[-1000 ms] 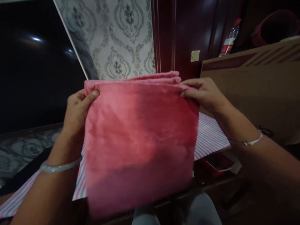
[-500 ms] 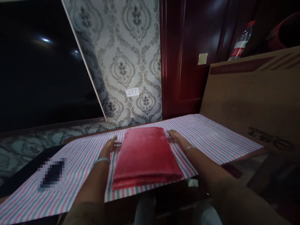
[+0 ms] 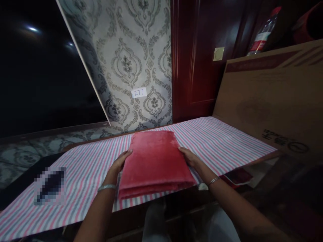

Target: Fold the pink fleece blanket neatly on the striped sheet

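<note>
A folded red plush blanket [image 3: 155, 159] lies flat on the striped cloth, its layered fold facing me. My left hand [image 3: 121, 161] grips its left edge, thumb on top and fingers hidden at the side or underneath. On the opposite edge, my right hand [image 3: 189, 157] holds the blanket in the same way, its fingers mostly out of sight. A bracelet circles each wrist.
The pink, grey and white striped cloth [image 3: 88, 181] covers the table. A blurred-out dark object [image 3: 50, 185] lies at left. A large cardboard box [image 3: 264, 101] stands at right, with a bottle [image 3: 263, 33] behind its top edge. A dark screen [image 3: 45, 74] is at upper left.
Both hands have moved in from beside the blanket and closed on its side edges. The view has shifted slightly; the blanket lies in much the same place.
</note>
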The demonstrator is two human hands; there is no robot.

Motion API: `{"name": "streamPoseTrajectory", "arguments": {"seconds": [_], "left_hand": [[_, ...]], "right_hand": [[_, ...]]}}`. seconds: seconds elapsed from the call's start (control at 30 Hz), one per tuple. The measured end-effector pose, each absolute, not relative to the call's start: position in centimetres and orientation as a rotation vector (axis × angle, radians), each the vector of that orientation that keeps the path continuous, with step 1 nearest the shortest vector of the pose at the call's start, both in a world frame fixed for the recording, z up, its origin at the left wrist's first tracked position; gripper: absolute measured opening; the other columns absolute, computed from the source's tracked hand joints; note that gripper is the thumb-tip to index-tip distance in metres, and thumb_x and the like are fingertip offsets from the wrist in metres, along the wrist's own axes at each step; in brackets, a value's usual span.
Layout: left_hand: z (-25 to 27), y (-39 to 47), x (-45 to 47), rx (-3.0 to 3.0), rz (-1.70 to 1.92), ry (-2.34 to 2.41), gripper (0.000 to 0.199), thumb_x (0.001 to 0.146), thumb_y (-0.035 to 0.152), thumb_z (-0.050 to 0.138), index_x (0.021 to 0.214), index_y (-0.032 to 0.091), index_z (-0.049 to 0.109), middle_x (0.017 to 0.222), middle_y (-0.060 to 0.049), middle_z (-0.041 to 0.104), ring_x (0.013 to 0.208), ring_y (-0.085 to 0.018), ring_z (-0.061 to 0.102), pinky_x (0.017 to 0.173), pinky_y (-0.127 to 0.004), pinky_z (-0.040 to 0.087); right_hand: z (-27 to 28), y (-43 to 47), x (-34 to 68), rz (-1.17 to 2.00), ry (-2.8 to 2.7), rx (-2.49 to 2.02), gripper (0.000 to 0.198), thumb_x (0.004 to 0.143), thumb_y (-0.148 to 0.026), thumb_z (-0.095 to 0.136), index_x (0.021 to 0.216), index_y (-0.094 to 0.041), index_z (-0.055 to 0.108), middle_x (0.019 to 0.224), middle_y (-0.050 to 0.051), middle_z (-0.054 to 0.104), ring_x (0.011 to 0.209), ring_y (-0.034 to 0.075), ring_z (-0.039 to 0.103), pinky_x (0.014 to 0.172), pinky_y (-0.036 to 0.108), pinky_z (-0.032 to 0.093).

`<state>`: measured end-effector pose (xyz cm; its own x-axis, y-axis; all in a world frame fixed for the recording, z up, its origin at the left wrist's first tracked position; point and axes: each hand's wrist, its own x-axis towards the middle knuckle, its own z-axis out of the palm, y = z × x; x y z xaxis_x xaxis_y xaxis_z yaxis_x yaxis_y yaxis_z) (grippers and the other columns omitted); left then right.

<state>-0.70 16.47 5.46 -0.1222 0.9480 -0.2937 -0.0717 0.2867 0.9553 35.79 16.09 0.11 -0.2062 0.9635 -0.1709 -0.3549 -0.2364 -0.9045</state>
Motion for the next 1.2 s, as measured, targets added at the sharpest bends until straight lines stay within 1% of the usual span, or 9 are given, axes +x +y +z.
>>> {"name": "streamPoseTrajectory", "arguments": {"seconds": [0.1, 0.2, 0.4, 0.63, 0.83, 0.93, 1.0, 1.1, 1.2], "left_hand": [[4.2, 16.4, -0.7, 0.965, 1.214, 1.458, 0.063, 0.072, 0.029, 0.084, 0.128, 0.017, 0.059, 0.111, -0.013, 0.074, 0.088, -0.023, 0.073, 0.076, -0.031, 0.057], [2.9, 16.8, -1.1, 1.005, 1.262, 1.470, 0.073, 0.073, 0.029, 0.083, 0.138, 0.018, 0.052, 0.113, -0.013, 0.073, 0.086, -0.021, 0.073, 0.077, -0.030, 0.057], [2.7, 17.0, -0.8, 1.019, 1.274, 1.508, 0.071, 0.074, 0.027, 0.082, 0.138, 0.018, 0.052, 0.114, -0.012, 0.071, 0.079, -0.016, 0.071, 0.077, -0.028, 0.056], [3.8, 16.1, 0.3, 1.026, 1.258, 1.553, 0.074, 0.075, 0.025, 0.081, 0.141, 0.015, 0.049, 0.110, -0.014, 0.072, 0.082, -0.019, 0.072, 0.077, -0.031, 0.057], [4.7, 15.2, 0.8, 1.067, 1.233, 1.560, 0.065, 0.077, 0.025, 0.080, 0.136, 0.017, 0.055, 0.123, -0.015, 0.068, 0.090, -0.021, 0.072, 0.078, -0.031, 0.056], [4.9, 14.9, 0.8, 1.085, 1.197, 1.554, 0.065, 0.075, 0.030, 0.081, 0.134, 0.017, 0.057, 0.119, -0.015, 0.070, 0.092, -0.024, 0.071, 0.082, -0.034, 0.056], [5.0, 14.9, 0.7, 1.107, 1.196, 1.565, 0.060, 0.075, 0.033, 0.080, 0.129, 0.017, 0.061, 0.116, -0.014, 0.072, 0.096, -0.025, 0.071, 0.086, -0.036, 0.055], [5.2, 15.2, 0.3, 1.117, 1.194, 1.528, 0.045, 0.079, 0.040, 0.073, 0.116, 0.017, 0.068, 0.110, -0.011, 0.074, 0.101, -0.027, 0.070, 0.088, -0.035, 0.056], [5.3, 15.9, -0.1, 1.084, 1.148, 1.409, 0.044, 0.083, 0.050, 0.064, 0.112, 0.017, 0.071, 0.102, -0.010, 0.076, 0.097, -0.027, 0.071, 0.085, -0.035, 0.058]], "right_hand": [[-0.2, 15.3, 35.5, 1.521, -0.980, -0.970, 0.028, 0.078, -0.044, 0.068, 0.091, -0.019, 0.067, 0.093, 0.010, 0.075, 0.087, 0.026, 0.071, 0.088, 0.040, 0.056], [-0.6, 15.4, 35.4, 1.334, -1.037, -1.103, 0.032, 0.074, -0.039, 0.074, 0.097, -0.019, 0.067, 0.096, 0.010, 0.075, 0.090, 0.026, 0.071, 0.086, 0.040, 0.056], [-1.8, 16.9, 35.3, 1.250, -1.062, -1.231, 0.028, 0.070, -0.029, 0.075, 0.094, -0.017, 0.066, 0.091, 0.007, 0.075, 0.091, 0.025, 0.070, 0.085, 0.039, 0.056], [-2.2, 17.0, 35.5, 1.258, -1.057, -1.228, 0.025, 0.074, -0.025, 0.072, 0.097, -0.017, 0.065, 0.093, 0.005, 0.075, 0.084, 0.022, 0.070, 0.083, 0.037, 0.057], [-2.0, 16.7, 35.5, 1.279, -1.029, -1.223, 0.029, 0.074, -0.027, 0.075, 0.099, -0.017, 0.065, 0.093, 0.005, 0.076, 0.085, 0.021, 0.070, 0.085, 0.036, 0.057], [-1.5, 16.2, 35.6, 1.304, -1.024, -1.197, 0.028, 0.078, -0.032, 0.073, 0.101, -0.016, 0.065, 0.096, 0.006, 0.076, 0.084, 0.021, 0.071, 0.084, 0.036, 0.057], [-1.0, 15.8, 35.6, 1.332, -1.019, -1.164, 0.030, 0.081, -0.037, 0.071, 0.101, -0.016, 0.065, 0.098, 0.008, 0.076, 0.083, 0.021, 0.071, 0.083, 0.036, 0.058], [-0.4, 15.4, 35.7, 1.431, -0.996, -1.102, 0.038, 0.080, -0.044, 0.072, 0.106, -0.016, 0.065, 0.105, 0.011, 0.075, 0.087, 0.024, 0.072, 0.084, 0.038, 0.058], [-0.2, 15.4, 35.7, 1.461, -0.919, -1.144, 0.051, 0.076, -0.047, 0.077, 0.116, -0.017, 0.063, 0.117, 0.013, 0.072, 0.098, 0.027, 0.071, 0.087, 0.040, 0.058]]}}
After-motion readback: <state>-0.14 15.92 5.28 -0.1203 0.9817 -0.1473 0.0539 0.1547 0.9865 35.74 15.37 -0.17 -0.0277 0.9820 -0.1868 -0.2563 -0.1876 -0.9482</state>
